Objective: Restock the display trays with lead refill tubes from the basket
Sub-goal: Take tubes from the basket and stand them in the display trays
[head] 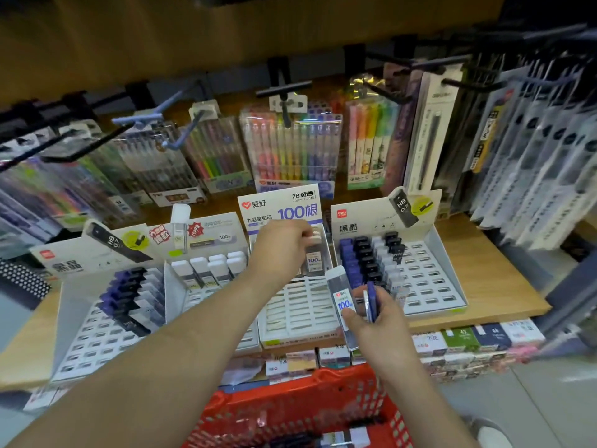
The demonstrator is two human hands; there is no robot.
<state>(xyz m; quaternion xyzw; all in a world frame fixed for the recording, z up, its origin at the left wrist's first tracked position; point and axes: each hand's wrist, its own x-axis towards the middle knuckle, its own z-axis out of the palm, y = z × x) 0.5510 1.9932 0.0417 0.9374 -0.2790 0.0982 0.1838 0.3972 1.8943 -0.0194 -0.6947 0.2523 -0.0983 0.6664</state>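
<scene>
While the left hand (281,244) reaches over the middle tray (297,315), its fingers and thumb pinch the white cap of 1 tube (313,258). That tube stands almost straight up at the 12 o'clock end of the tray, just under the card (281,205) with the big "100" on it. I cannot tell if its bottom is in a slot. The right hand (378,318) is at 4 o'clock from the middle tray, over its corner. It grips a small bunch (344,302) of tubes, with the thumb pressed on a clear one marked "100" and a blue one beside it. The red basket (290,405) is at 6 o'clock, low down under both arms, and spare tubes (342,439) lie in it. The right tray (429,279), at 3 o'clock, has rows of blue, black and clear tubes on its 9 o'clock side. The left tray (174,292), at 9 o'clock, holds tubes with white caps. The far tray (97,337), at 8 o'clock, holds blue and black ones. All 4 trays sit on a wooden shelf (491,279). Pen packs (290,147) hang on hooks at 12 o'clock.
</scene>
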